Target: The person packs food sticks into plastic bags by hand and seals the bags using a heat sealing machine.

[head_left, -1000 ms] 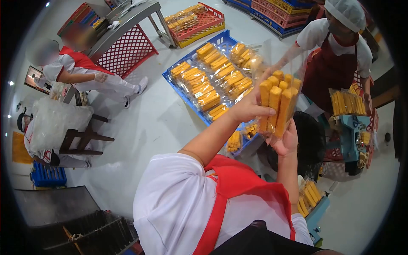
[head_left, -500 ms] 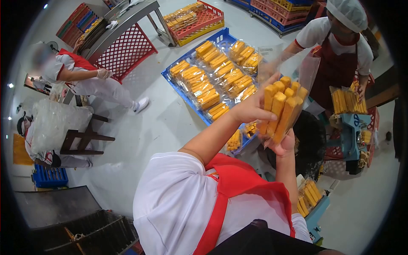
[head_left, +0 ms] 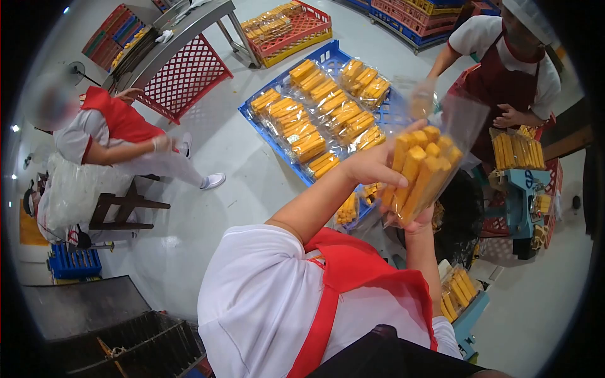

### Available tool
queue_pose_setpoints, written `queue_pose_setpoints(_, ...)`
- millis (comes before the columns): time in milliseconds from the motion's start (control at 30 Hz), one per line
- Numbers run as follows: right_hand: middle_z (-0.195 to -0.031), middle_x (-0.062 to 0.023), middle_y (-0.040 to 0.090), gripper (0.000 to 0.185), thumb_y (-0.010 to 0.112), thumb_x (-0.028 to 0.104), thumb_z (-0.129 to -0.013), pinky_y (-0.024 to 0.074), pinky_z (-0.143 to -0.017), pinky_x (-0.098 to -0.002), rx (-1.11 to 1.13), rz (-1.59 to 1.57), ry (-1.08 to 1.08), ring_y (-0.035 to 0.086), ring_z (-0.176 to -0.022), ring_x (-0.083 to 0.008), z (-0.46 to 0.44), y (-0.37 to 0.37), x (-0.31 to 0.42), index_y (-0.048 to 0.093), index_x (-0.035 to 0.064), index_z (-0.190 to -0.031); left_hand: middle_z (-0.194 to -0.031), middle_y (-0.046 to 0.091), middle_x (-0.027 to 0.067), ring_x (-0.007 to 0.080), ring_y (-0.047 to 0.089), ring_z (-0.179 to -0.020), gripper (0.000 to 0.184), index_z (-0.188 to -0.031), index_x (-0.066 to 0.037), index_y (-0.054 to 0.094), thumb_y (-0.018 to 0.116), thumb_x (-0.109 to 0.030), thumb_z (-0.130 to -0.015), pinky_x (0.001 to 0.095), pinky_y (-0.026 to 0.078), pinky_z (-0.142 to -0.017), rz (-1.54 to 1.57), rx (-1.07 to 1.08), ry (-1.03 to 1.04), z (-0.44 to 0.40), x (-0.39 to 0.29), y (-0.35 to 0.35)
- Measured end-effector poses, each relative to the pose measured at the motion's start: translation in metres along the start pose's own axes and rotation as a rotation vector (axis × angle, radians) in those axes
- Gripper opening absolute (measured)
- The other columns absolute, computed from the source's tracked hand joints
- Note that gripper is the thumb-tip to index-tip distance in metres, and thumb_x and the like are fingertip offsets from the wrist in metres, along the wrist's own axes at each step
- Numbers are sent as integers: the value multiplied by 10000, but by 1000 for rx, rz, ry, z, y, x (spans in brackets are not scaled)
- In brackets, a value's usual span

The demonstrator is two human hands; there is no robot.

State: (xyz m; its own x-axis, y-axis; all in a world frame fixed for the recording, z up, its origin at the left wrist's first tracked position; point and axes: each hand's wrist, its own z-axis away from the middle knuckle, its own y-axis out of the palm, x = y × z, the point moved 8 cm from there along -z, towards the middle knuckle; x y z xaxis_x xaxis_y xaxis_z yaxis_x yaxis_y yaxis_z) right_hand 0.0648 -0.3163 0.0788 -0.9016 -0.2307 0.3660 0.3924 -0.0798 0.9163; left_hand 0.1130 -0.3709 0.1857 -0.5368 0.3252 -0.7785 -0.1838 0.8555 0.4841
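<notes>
A clear plastic bag of yellow sticks (head_left: 421, 169) is held up in front of me, its mouth pointing to the upper right. My left hand (head_left: 376, 169) grips its left side, thumb across the front. Below, my right hand (head_left: 421, 220) is closed around the bottom end of the bag, most of its fingers hidden behind it. Beyond the bag, a blue crate (head_left: 277, 143) on the floor holds several rows of packed yellow sticks (head_left: 296, 126).
A co-worker (head_left: 504, 75) stands at the right beside a teal machine (head_left: 520, 201) with bagged sticks. Another person (head_left: 113, 129) is at the left near a metal table (head_left: 189, 31). A black bag (head_left: 463, 214) and another teal machine (head_left: 469, 321) are close on my right.
The held bag has tilted further to the right and moved slightly down. The co-worker's hand has left the bagged sticks at the right. The person at the left has stepped and leaned differently.
</notes>
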Motion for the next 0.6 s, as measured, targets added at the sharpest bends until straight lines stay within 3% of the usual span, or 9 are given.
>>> queue_pose_setpoints(167,-965,-370,482,690,377,523,-799,535,-503,-405,22,-51,92,580,-714,-441,2,9,-7,272,23,-1262,-1335,258,100,170,263,-1220,1000,-1347,-67,-18,690,-54,-641,304,206,-997,-78,71,-70,0,2,9)
queue_pose_setpoints(267,-991,-356,482,690,392,519,-794,534,-507,-411,144,2,120,580,-738,-434,1,14,-9,276,23,-1260,-1332,265,103,170,264,-1219,993,-1344,-49,-7,698,-75,-644,300,206,-997,-115,43,-101,2,2,5)
queue_pose_setpoints(367,-993,-346,487,709,409,530,-780,534,-506,-405,21,73,57,582,-746,-424,-1,-2,-7,281,20,-1256,-1330,272,106,182,275,-1218,1004,-1348,-56,10,712,-112,-633,315,217,-994,-171,66,-89,1,1,2)
queue_pose_setpoints(500,-982,-324,502,722,430,534,-768,532,-495,-399,30,133,-17,583,-753,-418,0,-9,-3,289,15,-1249,-1330,271,107,184,274,-1219,1011,-1346,-43,22,727,-139,-627,317,218,-994,-228,99,-102,2,-2,7)
queue_pose_setpoints(533,-1073,-215,491,644,472,490,-771,494,-631,-446,104,77,12,548,-871,-378,1,-8,-2,342,64,-1236,-1329,271,108,185,273,-1219,1013,-1344,-38,30,733,-152,-624,318,216,-994,-224,89,-119,2,-1,8)
queue_pose_setpoints(600,-1163,-106,481,572,515,446,-774,456,-768,-493,178,21,41,513,-990,-339,2,-5,-3,396,112,-1222,-1329,272,110,188,273,-1219,1014,-1343,-35,37,737,-162,-620,319,213,-996,-199,76,-112,3,-1,8)
